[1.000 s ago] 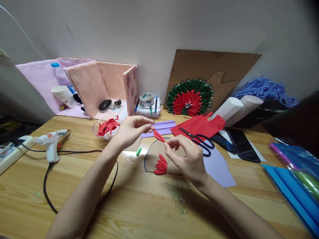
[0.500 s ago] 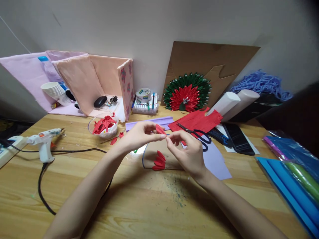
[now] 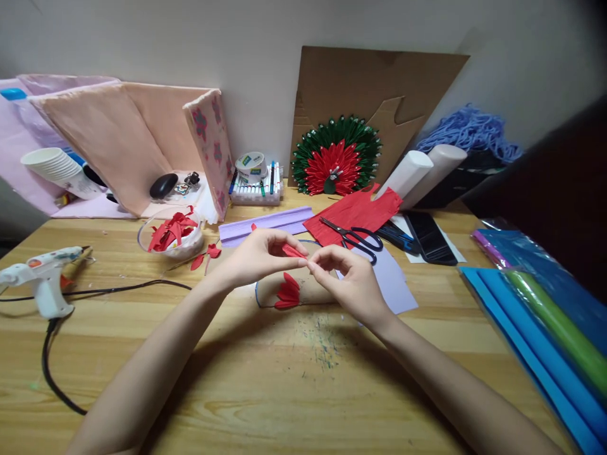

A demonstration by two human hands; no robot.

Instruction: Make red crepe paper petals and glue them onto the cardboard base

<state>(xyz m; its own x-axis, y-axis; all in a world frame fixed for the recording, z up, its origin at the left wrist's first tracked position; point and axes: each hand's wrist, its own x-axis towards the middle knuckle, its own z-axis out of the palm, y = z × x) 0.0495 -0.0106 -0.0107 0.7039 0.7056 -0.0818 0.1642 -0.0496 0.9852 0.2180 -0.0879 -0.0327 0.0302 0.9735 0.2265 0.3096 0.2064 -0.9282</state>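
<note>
Between my two hands is a red crepe-paper petal [image 3: 293, 251], held above the work surface. My left hand [image 3: 258, 258] pinches it between thumb and fingers. My right hand [image 3: 348, 278] pinches its narrow end, the fingertips of both hands almost meeting. Below them lies a piece of cardboard [image 3: 270, 292] with a blue-marked curved edge, partly hidden by my hands. Several red petals [image 3: 288, 292] sit fanned out on that cardboard. Black-handled scissors [image 3: 353, 239] rest beyond my right hand, on red crepe paper [image 3: 360, 215] and a lilac sheet [image 3: 391, 284].
A glue gun [image 3: 45, 281] with its black cable lies at the left. A clear bowl [image 3: 145, 237] holds red scraps. At the back stand a marker box [image 3: 256, 194] and cardboard [image 3: 351, 82] bearing a green-and-red paper peacock [image 3: 336, 164]. A phone [image 3: 431, 237] and blue packages [image 3: 512, 322] lie right.
The camera view has shifted, so the table things appear farther left and higher. Both hands stay together at the petal, which now shows less between the fingers.
</note>
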